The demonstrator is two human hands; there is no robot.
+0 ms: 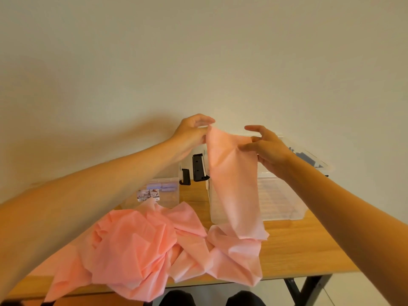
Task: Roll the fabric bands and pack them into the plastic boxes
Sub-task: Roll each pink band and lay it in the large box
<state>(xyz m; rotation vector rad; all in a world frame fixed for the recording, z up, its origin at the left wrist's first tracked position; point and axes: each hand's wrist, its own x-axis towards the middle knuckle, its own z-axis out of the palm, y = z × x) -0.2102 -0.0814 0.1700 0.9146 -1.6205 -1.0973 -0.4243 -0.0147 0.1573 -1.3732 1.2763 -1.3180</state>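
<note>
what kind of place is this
Probably a plain room at home or a small workspace: a wooden table against a bare wall, holding clear plastic boxes and a heap of pink fabric bands.

Warm yellowish indoor light, soft arm shadows on wall (132, 133), wide-angle edge stretching, slight softness

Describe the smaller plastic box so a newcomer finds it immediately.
On the wooden table, look behind the heap of pink fabric, left of centre. The smaller clear box sits there; unlike the bigger box beside it, it carries a printed label.
</note>
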